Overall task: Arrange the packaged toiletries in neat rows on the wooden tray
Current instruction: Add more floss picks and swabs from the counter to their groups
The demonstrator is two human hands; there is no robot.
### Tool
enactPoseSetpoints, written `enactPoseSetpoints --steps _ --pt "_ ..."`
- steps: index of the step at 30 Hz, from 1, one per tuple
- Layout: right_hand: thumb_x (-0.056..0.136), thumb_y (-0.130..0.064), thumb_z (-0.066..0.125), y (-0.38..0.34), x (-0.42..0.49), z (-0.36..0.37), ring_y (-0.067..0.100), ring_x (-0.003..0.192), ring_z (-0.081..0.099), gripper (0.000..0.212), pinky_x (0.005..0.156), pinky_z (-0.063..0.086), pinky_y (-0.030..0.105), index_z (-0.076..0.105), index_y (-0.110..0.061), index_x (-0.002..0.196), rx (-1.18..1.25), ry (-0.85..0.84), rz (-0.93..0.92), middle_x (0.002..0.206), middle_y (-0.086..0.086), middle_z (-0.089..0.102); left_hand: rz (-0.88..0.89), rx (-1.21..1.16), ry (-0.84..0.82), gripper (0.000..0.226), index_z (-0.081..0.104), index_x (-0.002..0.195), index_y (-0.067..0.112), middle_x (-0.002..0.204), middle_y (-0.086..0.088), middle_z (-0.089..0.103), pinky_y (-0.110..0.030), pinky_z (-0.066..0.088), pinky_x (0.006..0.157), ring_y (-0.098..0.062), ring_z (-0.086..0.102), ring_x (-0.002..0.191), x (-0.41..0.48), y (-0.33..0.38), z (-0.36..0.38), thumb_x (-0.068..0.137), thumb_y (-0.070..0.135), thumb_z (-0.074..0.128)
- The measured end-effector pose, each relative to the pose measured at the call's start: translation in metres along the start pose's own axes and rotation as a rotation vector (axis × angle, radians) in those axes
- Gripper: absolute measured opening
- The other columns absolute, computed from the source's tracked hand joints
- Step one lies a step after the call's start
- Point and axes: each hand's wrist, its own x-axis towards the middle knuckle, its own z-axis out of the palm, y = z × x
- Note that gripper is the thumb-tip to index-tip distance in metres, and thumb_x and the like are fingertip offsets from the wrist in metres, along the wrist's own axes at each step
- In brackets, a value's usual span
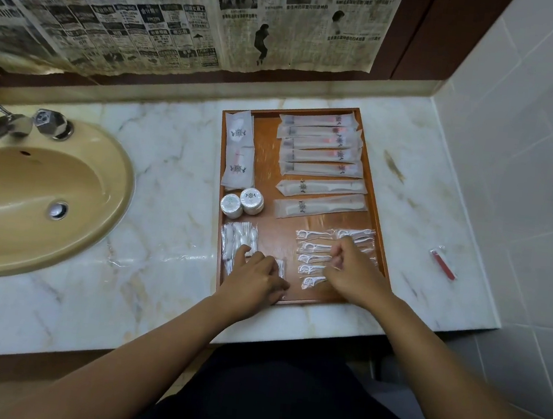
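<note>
The wooden tray (265,173) sits on the marble worktop (170,162), with a beige sink (29,188) at its 9 o'clock. On the tray, toothbrush packets (320,145) are stacked in a row at 1 o'clock, with two comb packets (321,197) below them. Flat sachets (240,150) lie at 11 o'clock and two round jars (242,202) at 9 o'clock.

The left hand (255,277) lies over the cotton swab packets (235,239) at 7 o'clock; I cannot tell whether it grips one. The right hand (355,275), fingers curled, pinches one of the floss pick packets (315,248) at 5 o'clock.
</note>
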Motion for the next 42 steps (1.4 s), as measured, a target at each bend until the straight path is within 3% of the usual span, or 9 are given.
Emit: enactPoseSetpoints --steps 4,7,15,20,25,29,33,36,42 --pt "0.094 -0.02 0.059 0.012 0.001 -0.017 0.019 0.082 0.063 0.01 0.073 0.047 0.035 0.057 -0.021 0.084 0.102 -0.022 0.057 0.085 -0.004 0.065 -0.017 -0.013 0.032 0.019 0.08 0.1 0.034 0.098 0.002 0.06 -0.055 0.028 0.105 -0.026 0.059 0.097 0.001 0.002 0.001 0.084 0.043 0.075" --pt "0.094 -0.01 0.065 0.017 -0.002 -0.023 0.016 0.07 0.07 0.007 0.063 0.055 0.029 0.07 -0.015 0.095 0.3 -0.105 0.077 0.085 0.004 0.07 -0.018 0.016 0.023 0.02 0.079 0.101 0.035 0.104 0.002 0.06 -0.058 0.029 0.106 -0.026 0.057 0.102 0.002 0.002 0.002 0.085 0.044 0.073" --pt "0.08 0.004 0.078 0.02 -0.005 -0.018 0.015 0.092 0.073 0.04 0.078 0.059 0.026 0.072 -0.02 0.113 0.483 -0.242 0.059 0.103 0.003 0.075 -0.051 0.004 0.018 0.016 0.081 0.096 0.033 0.098 0.003 0.061 -0.058 0.027 0.107 -0.026 0.058 0.098 0.002 0.003 0.002 0.085 0.042 0.073" --pt "0.076 -0.003 0.084 0.013 -0.007 -0.02 0.011 0.088 0.073 0.034 0.069 0.054 0.016 0.077 -0.023 0.102 0.396 -0.182 0.022 0.095 -0.003 0.076 -0.056 0.0 0.032 0.016 0.08 0.096 0.033 0.099 0.004 0.061 -0.056 0.023 0.107 -0.026 0.058 0.099 0.001 0.006 0.004 0.087 0.042 0.071" --pt "0.086 -0.017 0.081 0.01 -0.011 -0.012 -0.002 0.084 0.067 0.02 0.074 0.048 0.011 0.076 -0.032 0.099 0.196 -0.053 -0.135 0.09 -0.017 0.073 -0.059 -0.016 0.059 0.014 0.08 0.096 0.032 0.097 0.004 0.061 -0.055 0.022 0.106 -0.026 0.058 0.097 0.003 0.008 0.003 0.086 0.04 0.072" --pt "0.087 -0.013 0.076 0.007 -0.012 -0.009 0.011 0.087 0.069 0.043 0.078 0.054 0.025 0.069 -0.041 0.118 0.319 -0.021 -0.087 0.103 -0.005 0.068 -0.093 -0.108 0.107 0.023 0.078 0.097 0.034 0.098 0.007 0.062 -0.052 0.026 0.102 -0.022 0.059 0.098 0.008 0.014 0.0 0.089 0.049 0.063" --pt "0.088 -0.008 0.077 0.001 -0.015 -0.01 0.032 0.099 0.071 0.011 0.082 0.063 0.034 0.075 -0.016 0.095 0.551 -0.023 -0.007 0.101 0.019 0.07 -0.206 -0.262 0.155 0.023 0.077 0.103 0.038 0.099 0.011 0.066 -0.039 0.022 0.093 -0.017 0.058 0.099 0.019 0.022 -0.007 0.088 0.052 0.067" --pt "0.083 -0.026 0.083 0.01 -0.012 -0.01 0.021 0.083 0.074 0.009 0.082 0.061 0.04 0.075 -0.029 0.087 0.364 -0.015 0.033 0.088 0.003 0.076 -0.232 -0.293 0.125 0.02 0.077 0.104 0.038 0.102 0.011 0.068 -0.036 0.018 0.092 -0.015 0.056 0.103 0.025 0.025 -0.01 0.087 0.046 0.073" --pt "0.083 -0.029 0.081 0.015 -0.014 -0.006 0.001 0.083 0.066 0.006 0.072 0.051 0.022 0.075 -0.031 0.083 0.061 -0.039 0.053 0.084 -0.016 0.072 -0.145 -0.218 0.039 0.012 0.08 0.092 0.036 0.094 0.011 0.067 -0.043 0.021 0.094 -0.016 0.054 0.101 0.024 0.029 -0.004 0.086 0.044 0.073"
